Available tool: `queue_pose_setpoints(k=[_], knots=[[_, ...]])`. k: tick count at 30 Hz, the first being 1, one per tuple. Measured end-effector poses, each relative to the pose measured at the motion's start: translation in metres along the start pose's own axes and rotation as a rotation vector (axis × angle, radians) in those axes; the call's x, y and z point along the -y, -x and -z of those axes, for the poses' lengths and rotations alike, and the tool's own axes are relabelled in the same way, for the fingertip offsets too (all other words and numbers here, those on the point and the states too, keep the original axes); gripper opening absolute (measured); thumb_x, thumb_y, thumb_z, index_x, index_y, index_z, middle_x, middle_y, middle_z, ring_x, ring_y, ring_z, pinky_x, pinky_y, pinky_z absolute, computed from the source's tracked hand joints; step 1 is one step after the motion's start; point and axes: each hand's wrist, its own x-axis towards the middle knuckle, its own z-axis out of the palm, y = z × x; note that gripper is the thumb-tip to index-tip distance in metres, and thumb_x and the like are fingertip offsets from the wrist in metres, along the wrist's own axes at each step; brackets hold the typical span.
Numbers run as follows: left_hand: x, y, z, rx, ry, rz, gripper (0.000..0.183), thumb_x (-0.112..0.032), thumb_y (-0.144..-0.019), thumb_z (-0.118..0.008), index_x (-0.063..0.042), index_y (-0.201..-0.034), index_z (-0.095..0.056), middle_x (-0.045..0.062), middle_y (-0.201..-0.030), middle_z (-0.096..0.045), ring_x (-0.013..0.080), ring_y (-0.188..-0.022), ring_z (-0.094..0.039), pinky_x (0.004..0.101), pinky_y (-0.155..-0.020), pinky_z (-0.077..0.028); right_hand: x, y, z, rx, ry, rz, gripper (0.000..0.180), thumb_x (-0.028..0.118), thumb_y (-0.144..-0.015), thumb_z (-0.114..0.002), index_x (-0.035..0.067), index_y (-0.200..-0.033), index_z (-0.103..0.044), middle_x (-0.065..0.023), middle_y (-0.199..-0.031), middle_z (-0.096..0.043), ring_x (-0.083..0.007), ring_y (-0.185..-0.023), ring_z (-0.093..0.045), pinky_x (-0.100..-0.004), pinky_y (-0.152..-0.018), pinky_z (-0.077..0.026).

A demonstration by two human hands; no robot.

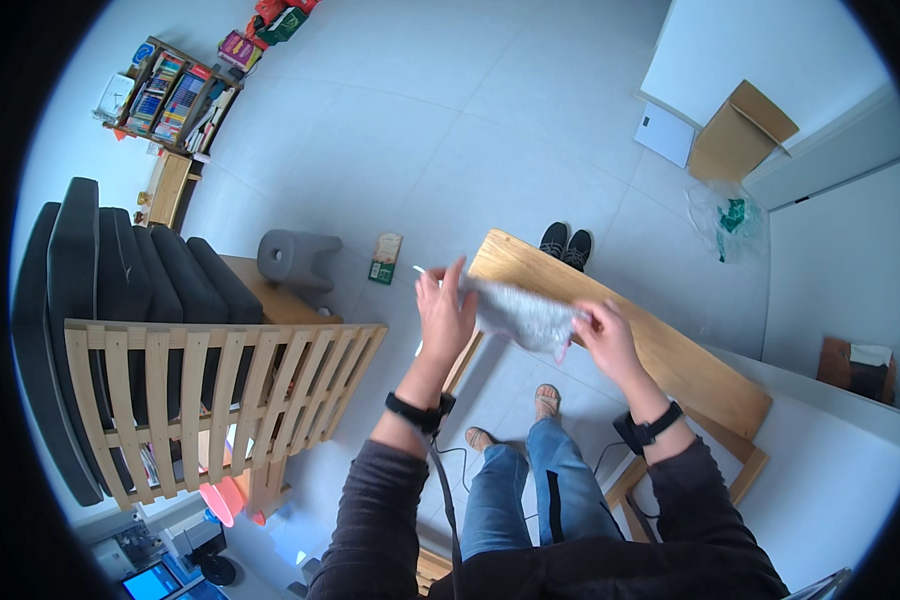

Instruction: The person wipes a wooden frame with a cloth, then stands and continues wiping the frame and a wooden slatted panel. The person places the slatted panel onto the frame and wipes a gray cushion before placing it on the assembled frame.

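Both hands hold a blurred grey fabric piece (525, 311) with pink showing at its lower edge. My left hand (446, 311) has its left end, fingers raised and curled. A thin white strip sticks out beside those fingers; what it belongs to I cannot tell. My right hand (607, 337) pinches the right end between thumb and fingers. The fabric hangs stretched between them, above the near edge of a wooden bench or table (667, 356). Each wrist wears a black band.
A slatted wooden frame (225, 336) with dark cushions (169, 274) stands left. On the floor are a grey stool (292, 259), a green-and-beige packet (385, 259), dark shoes (566, 244), a plastic bag (727, 221) and a cardboard box (739, 139). A bookshelf (169, 97) stands far left.
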Motion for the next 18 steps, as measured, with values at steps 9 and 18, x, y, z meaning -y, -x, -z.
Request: queue_pose_setpoints(k=[9, 18], knots=[[-0.045, 0.000, -0.154, 0.083, -0.243, 0.266, 0.083, -0.051, -0.094, -0.051, 0.004, -0.150, -0.025, 0.032, -0.155, -0.017, 0.0490, -0.146, -0.011, 0.0634, -0.113, -0.015, -0.067, -0.065, -0.023, -0.355, 0.624, 0.129, 0.035, 0.028, -0.097, -0.053, 0.005, -0.124, -0.054, -0.0169, -0.119, -0.057, -0.0339, -0.112, -0.054, -0.0469, -0.099, -0.039], [-0.005, -0.024, -0.150, 0.127, -0.334, 0.208, 0.093, -0.060, -0.089, -0.050, 0.003, -0.151, -0.023, 0.027, -0.159, -0.015, 0.0443, -0.147, -0.011, 0.0653, -0.114, -0.007, -0.091, -0.059, -0.029, -0.369, 0.784, 0.071, 0.029, 0.031, -0.098, -0.050, 0.007, -0.110, -0.061, -0.0116, -0.099, -0.064, -0.0311, -0.098, -0.058, -0.0444, -0.089, -0.042]])
